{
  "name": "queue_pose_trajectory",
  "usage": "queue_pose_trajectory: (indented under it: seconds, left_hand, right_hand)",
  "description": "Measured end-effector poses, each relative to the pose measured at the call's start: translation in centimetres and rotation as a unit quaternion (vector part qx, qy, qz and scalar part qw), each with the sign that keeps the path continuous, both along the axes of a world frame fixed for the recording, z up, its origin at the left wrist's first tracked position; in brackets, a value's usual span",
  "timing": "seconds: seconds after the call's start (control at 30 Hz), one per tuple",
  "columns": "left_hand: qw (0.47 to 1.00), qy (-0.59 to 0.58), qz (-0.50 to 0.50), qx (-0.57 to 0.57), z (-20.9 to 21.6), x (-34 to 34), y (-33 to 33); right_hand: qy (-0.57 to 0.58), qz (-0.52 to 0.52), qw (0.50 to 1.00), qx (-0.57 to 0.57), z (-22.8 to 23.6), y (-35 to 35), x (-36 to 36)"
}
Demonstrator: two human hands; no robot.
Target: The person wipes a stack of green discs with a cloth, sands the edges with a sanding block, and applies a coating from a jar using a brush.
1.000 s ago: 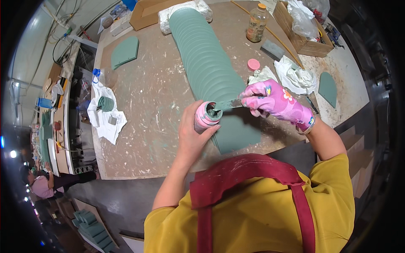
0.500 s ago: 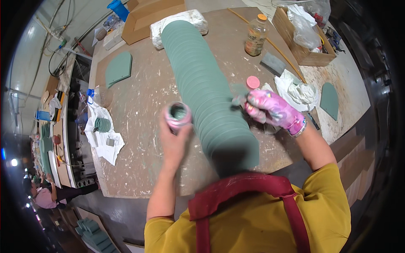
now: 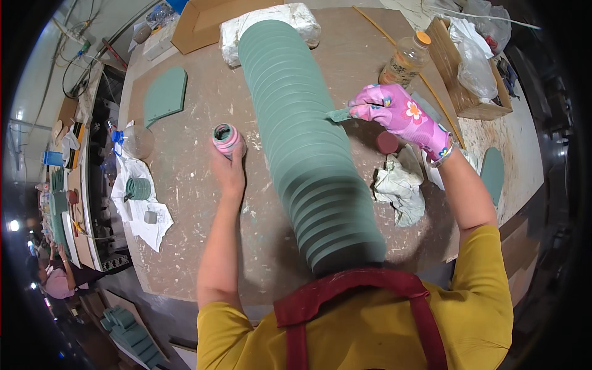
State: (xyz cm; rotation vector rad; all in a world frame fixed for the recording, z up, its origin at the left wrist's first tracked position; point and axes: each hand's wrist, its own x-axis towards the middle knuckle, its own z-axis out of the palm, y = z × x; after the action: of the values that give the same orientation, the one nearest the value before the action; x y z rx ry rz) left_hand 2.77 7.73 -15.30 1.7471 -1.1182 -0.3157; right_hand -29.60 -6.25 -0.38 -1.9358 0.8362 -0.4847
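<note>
A long row of overlapping green boards (image 3: pixel 290 105) with rounded ends runs from the far side of the table toward my body. Left of it, my left hand (image 3: pixel 228 176) is wrapped around a small pink jar (image 3: pixel 232 148), whose open mouth shows dark green inside. On the right, my right hand (image 3: pixel 401 117) wears a pink flowered glove. Its fingers pinch a small flat green piece (image 3: pixel 338 115), perhaps a sponge, whose tip meets the row's right edge. I cannot tell what it is made of.
A white wrapped block (image 3: pixel 229 46) props the row's far end. Right of the row are a crumpled white cloth (image 3: pixel 399 188), a round dark-pink piece (image 3: pixel 387 142), a bottle with an orange cap (image 3: pixel 404 58) and a cardboard box (image 3: pixel 481 111). A green board (image 3: pixel 165 95) lies far left.
The view has shifted. My left hand has carried the jar leftward and away from the row. My right hand has moved farther up along the row, bringing the green piece to its edge.
</note>
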Motion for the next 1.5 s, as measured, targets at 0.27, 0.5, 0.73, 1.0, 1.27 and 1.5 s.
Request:
queue_pose_trajectory:
  seconds: [0.27, 0.5, 0.73, 1.0, 1.27, 1.5]
  left_hand:
    - [1.0, 0.018, 0.004, -0.021, 0.6, -0.1, -0.3]
    - [0.999, 0.023, 0.005, -0.033, 0.9, -0.2, -0.1]
    - [0.999, 0.033, 0.006, -0.039, 0.8, -0.4, -0.3]
    - [0.999, 0.017, 0.013, -0.041, 1.0, 0.0, -0.1]
    - [0.997, 0.066, 0.009, -0.037, 1.2, 0.0, -0.1]
    - [0.997, 0.075, 0.006, -0.03, 0.9, 0.1, -0.2]
  right_hand:
    - [0.013, 0.093, 0.992, -0.086, -0.9, -1.3, 1.8]
    - [0.042, 0.092, 0.985, -0.14, 0.4, -0.5, 2.1]
    - [0.08, 0.104, 0.964, -0.231, 0.4, -1.5, 3.0]
    - [0.085, 0.164, 0.938, -0.294, 1.6, -2.2, 4.4]
    - [0.107, 0.246, 0.905, -0.329, 4.2, -2.0, 7.7]
    - [0.208, 0.338, 0.868, -0.298, 5.4, -1.5, 12.9]
